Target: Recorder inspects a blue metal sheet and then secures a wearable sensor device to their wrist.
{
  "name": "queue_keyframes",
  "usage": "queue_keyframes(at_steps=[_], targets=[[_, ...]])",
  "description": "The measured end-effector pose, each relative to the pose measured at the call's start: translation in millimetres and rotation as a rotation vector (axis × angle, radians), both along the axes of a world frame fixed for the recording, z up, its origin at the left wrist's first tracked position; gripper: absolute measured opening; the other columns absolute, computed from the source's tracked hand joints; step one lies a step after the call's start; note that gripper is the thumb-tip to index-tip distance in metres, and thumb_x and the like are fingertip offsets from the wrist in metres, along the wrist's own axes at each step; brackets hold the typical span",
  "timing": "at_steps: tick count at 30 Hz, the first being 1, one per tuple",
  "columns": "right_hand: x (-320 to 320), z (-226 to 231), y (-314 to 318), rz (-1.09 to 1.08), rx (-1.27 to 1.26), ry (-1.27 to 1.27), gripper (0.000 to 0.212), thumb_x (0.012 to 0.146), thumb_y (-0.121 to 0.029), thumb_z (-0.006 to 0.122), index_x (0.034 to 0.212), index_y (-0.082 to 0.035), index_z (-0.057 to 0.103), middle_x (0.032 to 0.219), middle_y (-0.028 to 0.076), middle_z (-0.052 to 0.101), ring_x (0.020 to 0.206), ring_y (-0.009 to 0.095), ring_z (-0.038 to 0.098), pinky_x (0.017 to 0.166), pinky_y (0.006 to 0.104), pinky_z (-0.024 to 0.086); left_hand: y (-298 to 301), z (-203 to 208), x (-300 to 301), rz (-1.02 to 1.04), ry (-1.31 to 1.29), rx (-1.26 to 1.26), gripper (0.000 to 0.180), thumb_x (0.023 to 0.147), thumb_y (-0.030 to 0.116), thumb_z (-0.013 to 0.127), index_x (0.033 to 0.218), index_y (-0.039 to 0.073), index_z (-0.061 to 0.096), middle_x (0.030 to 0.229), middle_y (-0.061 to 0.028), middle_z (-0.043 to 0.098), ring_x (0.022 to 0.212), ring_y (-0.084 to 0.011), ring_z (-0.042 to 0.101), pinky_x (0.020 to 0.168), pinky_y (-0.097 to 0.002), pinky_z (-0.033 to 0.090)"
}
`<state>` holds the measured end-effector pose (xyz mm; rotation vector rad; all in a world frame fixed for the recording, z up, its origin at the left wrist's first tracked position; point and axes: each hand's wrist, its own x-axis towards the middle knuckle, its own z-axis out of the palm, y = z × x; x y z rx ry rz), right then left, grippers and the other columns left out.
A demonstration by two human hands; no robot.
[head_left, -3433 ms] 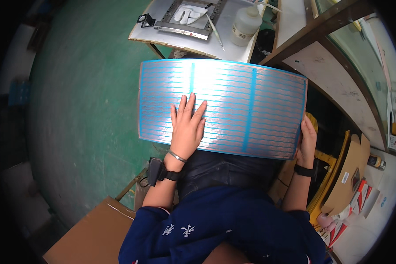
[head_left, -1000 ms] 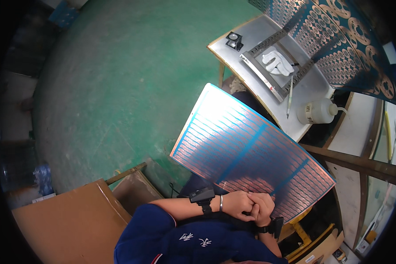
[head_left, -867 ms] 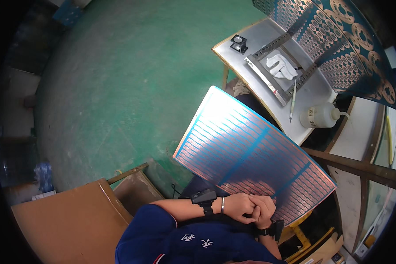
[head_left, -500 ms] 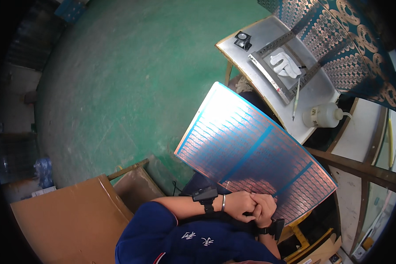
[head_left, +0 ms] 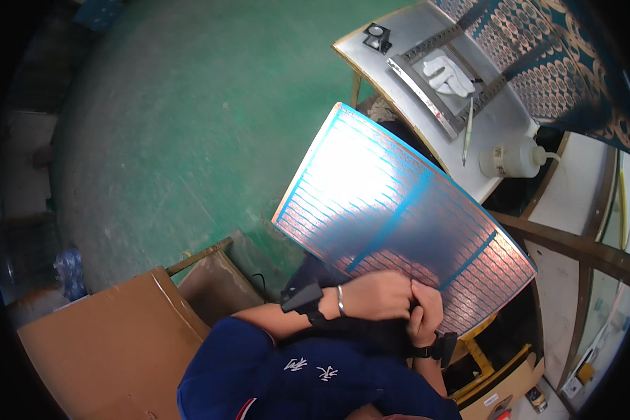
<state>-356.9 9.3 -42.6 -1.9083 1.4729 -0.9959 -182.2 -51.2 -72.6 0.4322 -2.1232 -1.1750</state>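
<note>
A large circuit board panel (head_left: pixel 392 210), copper with blue lines and bands, lies slanted in front of me, with glare over its far left part. My left hand (head_left: pixel 379 294), with a silver bangle at the wrist, is closed in front of the panel's near edge. Beside it my right hand (head_left: pixel 427 309) is closed too, its fingers bent close against the left hand's fingers. Anything small between the fingertips is hidden. Each wrist carries a black strapped device.
On the metal-topped table (head_left: pixel 371 66) at far right are a dark frame (head_left: pixel 427 91), a white glove (head_left: pixel 446 75), a pen (head_left: pixel 467 133), a black magnifier (head_left: pixel 378 38) and a squeeze bottle (head_left: pixel 514 157). Patterned panels (head_left: pixel 539 63) stand behind. A cardboard box (head_left: pixel 112 343) sits at left.
My hands have come slightly apart from their overlapped clasp, the left now higher beside the right. The panel and table appear a little higher in view.
</note>
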Motion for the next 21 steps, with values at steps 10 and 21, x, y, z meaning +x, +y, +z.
queue_keyframes(at_steps=[10, 21], targets=[[-53, 16, 10, -0.498, -0.075, 0.320, 0.033, 0.091, -0.003, 0.048, 0.123, 0.003, 0.056, 0.130, 0.022, 0.054, 0.121, 0.036, 0.051, 0.103, 0.0419, 0.037, -68, -2, 110, 1.140, -0.619, -0.042, 0.059, 0.081, 0.017, 0.069, 0.137, 0.012, 0.050, 0.141, -0.0195, 0.044, 0.131, -0.0382, 0.038, 0.109, -0.0479, 0.028], [-129, 8, 42, -0.838, 0.139, -0.164, 0.046, 0.102, -0.022, 0.046, 0.141, 0.001, 0.038, 0.139, 0.012, 0.046, 0.125, 0.017, 0.045, 0.104, 0.0320, 0.036, -70, -33, 112, 1.121, -0.480, 0.290, 0.052, 0.098, 0.030, 0.048, 0.142, 0.004, 0.039, 0.138, -0.0210, 0.049, 0.125, -0.0368, 0.049, 0.102, -0.0406, 0.041]])
